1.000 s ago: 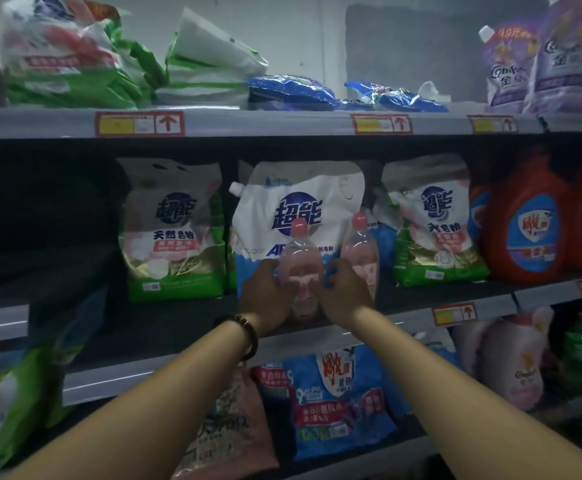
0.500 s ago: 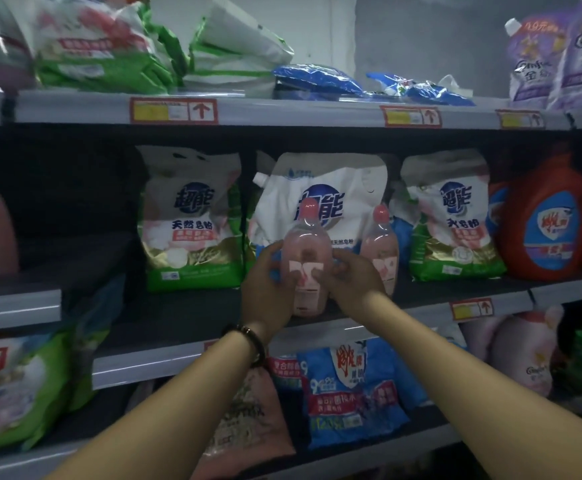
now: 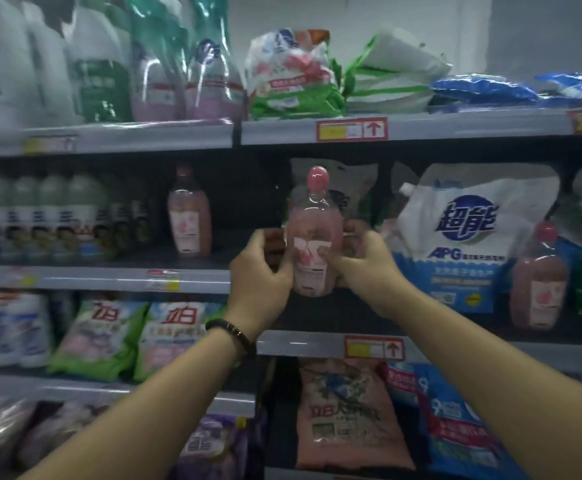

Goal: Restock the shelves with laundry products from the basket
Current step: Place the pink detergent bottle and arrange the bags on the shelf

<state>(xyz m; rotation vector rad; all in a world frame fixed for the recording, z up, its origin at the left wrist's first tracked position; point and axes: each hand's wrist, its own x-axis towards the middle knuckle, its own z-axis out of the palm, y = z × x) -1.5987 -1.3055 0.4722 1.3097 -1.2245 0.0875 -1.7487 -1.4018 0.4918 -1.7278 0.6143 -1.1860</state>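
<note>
Stocked shelves (image 3: pixel 456 128) behind. Gripping a pink bottle (image 3: pixel 312 223) upright with both: left hand (image 3: pixel 258 271) curled round one side, right hand (image 3: pixel 365 261) round the other.

I am gripping a bottle (image 3: pixel 312 233): pink liquid, pink cap, white label bearing pink print. At 3 o'clock, a pouch (image 3: pixel 473 237) is showing white above, blue below, with a dark-blue logo.

Red-arrow price tag (image 3: pixel 352 129) (twin tag (image 3: pixel 374 347) lower down); grey wall (image 3: pixel 542 36) behind.
</note>
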